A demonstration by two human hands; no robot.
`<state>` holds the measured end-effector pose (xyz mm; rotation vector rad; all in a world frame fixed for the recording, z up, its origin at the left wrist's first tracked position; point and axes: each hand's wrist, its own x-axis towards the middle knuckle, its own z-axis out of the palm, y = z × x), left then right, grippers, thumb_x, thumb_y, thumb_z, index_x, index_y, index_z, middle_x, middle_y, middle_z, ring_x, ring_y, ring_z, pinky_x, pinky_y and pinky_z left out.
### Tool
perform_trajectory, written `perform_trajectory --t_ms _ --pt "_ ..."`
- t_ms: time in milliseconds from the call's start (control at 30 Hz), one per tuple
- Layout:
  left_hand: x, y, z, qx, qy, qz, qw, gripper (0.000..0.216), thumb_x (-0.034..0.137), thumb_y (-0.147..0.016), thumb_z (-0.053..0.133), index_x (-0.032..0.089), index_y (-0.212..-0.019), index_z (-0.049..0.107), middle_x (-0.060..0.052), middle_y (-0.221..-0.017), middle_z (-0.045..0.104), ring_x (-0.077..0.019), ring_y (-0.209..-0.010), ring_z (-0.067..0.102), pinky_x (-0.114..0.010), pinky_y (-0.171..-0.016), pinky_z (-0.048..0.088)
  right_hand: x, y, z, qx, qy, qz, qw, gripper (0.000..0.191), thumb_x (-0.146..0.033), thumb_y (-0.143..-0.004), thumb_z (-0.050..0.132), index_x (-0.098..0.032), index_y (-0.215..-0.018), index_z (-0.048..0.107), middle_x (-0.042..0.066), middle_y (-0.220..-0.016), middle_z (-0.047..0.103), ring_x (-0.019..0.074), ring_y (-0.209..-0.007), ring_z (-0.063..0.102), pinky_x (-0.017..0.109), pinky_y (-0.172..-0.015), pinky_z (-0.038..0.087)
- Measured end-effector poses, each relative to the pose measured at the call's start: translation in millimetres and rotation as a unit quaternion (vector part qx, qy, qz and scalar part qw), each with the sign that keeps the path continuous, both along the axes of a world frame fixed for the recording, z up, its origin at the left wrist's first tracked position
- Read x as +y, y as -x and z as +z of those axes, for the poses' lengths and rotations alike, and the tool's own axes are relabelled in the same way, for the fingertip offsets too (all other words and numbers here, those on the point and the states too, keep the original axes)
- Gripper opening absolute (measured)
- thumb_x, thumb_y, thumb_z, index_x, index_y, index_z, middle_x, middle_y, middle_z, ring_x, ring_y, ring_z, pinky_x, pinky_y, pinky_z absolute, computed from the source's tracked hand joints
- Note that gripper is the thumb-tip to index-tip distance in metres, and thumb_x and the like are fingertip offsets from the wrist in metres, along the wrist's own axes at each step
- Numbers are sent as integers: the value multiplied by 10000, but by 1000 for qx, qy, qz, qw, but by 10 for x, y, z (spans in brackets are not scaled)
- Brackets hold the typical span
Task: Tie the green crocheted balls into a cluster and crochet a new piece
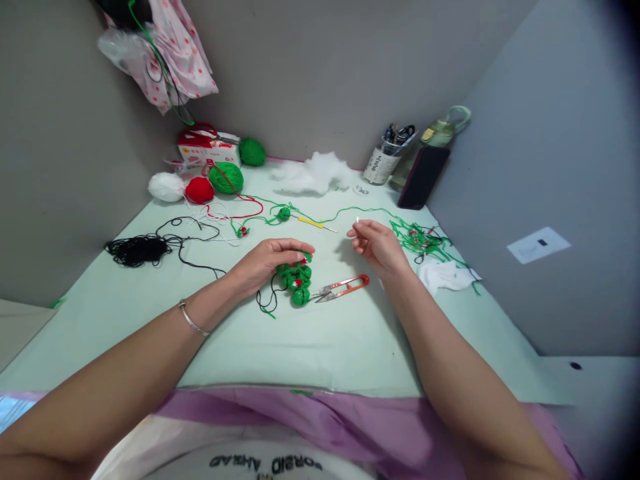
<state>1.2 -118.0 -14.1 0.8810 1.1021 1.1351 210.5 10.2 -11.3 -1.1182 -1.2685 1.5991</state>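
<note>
Left fingers (299,245) grip green crochet (294,276), right fingers (367,228) pinch something white (357,221), bare tabletop (329,257) between.

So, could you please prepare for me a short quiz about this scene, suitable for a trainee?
1. True or false: the left hand touches the green yarn piece.
2. Which ball sits between the white ball and the larger green ball? A) black B) red C) yellow
3. What colour are the handles of the snips?

Key:
1. True.
2. B, the red ball.
3. Orange.
</note>
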Motion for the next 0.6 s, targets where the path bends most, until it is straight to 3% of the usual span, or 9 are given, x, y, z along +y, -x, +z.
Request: perform_trajectory --t_ms 67,133,200,300,400,500,600 --pt "8 9 4 -2 0 14 1000 307 280 -711 812 173 -998 788 -46 -843 713 -134 -707 613 -259 -651 460 -19 -30 26 -145 -96 64 983 86 -222 -813 646 -172 -884 644 28 -800 692 86 -518 530 217 -498 400" --pt "17 17 2 1 -6 27 1000 338 279 -703 820 183 -1025 790 -49 -893 727 -134 -721 622 -267 -681 474 -63 -73 81 -297 -217 107 924 188 -242 -827 629 -188 -1000 678 57 -963 701 116 -618 572 267 -620 444" --pt "26 25 -11 13 -20 40 999 364 288 -696 825 194 -1046 791 -61 -975 741 -144 -751 634 -285 -714 490 -121 -124 166 -390 -292 163 858 225 -286 -830 643 -210 -1037 687 65 -1063 687 158 -766 607 296 -731 457" --pt "41 44 -53 37 -52 59 996 379 294 -696 820 213 -1066 793 -81 -1138 734 -185 -877 657 -317 -792 509 -223 -176 309 -439 -263 345 787 233 -346 -778 716 -216 -970 693 44 -983 696 191 -855 616 278 -732 446" --pt "54 65 -99 66 -84 68 992 388 287 -714 800 238 -1099 784 -75 -1227 711 -196 -962 645 -320 -837 505 -319 -167 401 -481 -260 424 723 185 -299 -758 726 -221 -922 690 24 -905 692 179 -803 599 265 -689 412" --pt "56 71 -118 97 -99 69 988 431 301 -726 783 243 -1152 763 -72 -1230 699 -169 -863 627 -314 -776 501 -345 -164 432 -488 -263 450 700 100 -253 -780 681 -216 -872 694 20 -842 686 164 -735 578 263 -652 390" --pt "44 60 -96 117 -102 66 986 480 305 -738 772 236 -1212 733 -65 -1084 716 -145 -766 590 -297 -711 480 -279 -223 441 -440 -244 449 738 109 -273 -814 642 -202 -865 707 35 -865 698 162 -719 580 266 -655 404"
